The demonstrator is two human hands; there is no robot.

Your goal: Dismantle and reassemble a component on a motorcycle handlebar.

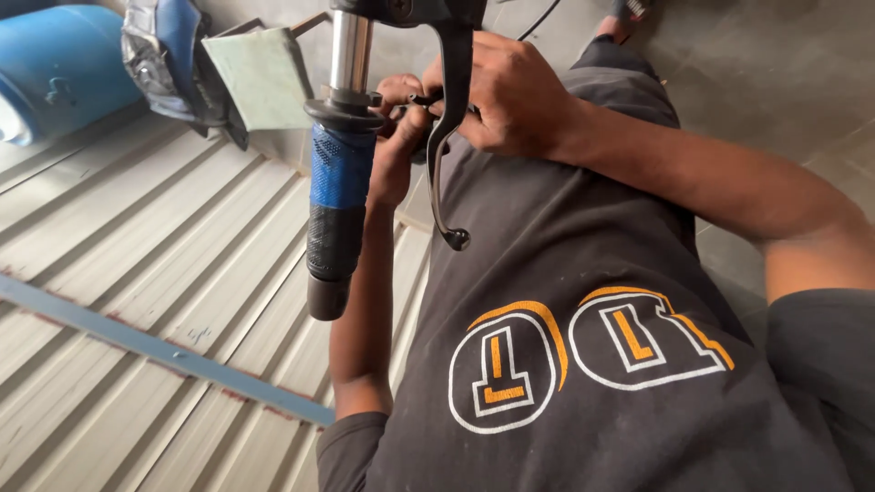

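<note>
A motorcycle handlebar (349,55) hangs into the top middle of the view, its blue and black grip (334,205) pointing toward the near side. Just right of the grip a dark brake lever (444,137) curves down to a ball-shaped tip. Both hands meet at the base of that lever, close under the bar. The right hand (510,96) is curled over the lever's mount, its fingers pinched on a small dark part there. The left hand (394,137) reaches up from below, its fingers bent around the same spot; exactly what they clasp cannot be told. A dark shirt (583,364) with an orange and white print fills the near right. A ribbed metal shutter (137,273) spans the left, and a blue drum (55,64) stands at the far left.
</note>
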